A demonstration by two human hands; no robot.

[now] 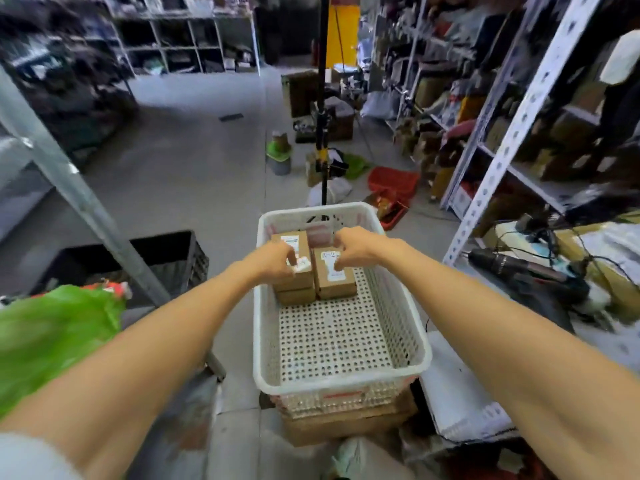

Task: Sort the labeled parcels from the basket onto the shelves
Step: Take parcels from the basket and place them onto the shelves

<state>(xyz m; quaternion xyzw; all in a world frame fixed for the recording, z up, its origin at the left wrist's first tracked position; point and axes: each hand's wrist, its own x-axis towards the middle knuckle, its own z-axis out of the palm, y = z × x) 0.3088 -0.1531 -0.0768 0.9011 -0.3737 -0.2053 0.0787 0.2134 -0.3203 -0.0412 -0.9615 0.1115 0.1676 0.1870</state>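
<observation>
Both hands reach into the far end of the white basket (420, 344), where three brown cardboard parcels sit close together. The left hand (273, 263) has its grip curled down onto the upper left parcel (294, 245), its fingertips (290, 264) pinching at the near right corner by a white label. The right hand (358, 249) has its grip curled over the far left part of the right parcel (346, 285), fingers bent onto the white label marked "A-2". Motion blur hides how firmly either grip clamps. A lower parcel (296, 296) lies under the upper left one, and the right parcel touches that stack on its right side. Both bare forearms stretch forward from the near corners and converge, backs of the hands up, wrists roughly level; a white sleeve (27, 459) shows at the near left. The basket is white plastic with a rounded rim, slotted walls and a floor dotted with round holes, bare on its near half, and it rests on a plain cardboard box (346, 427). The parcels are matte rectangular boxes. Metal shelves (519, 116) with white perforated uprights rise on the right, loaded with blurred goods. A black ribbed crate (180, 251) and a glossy green bag (52, 334) lie to the left.
</observation>
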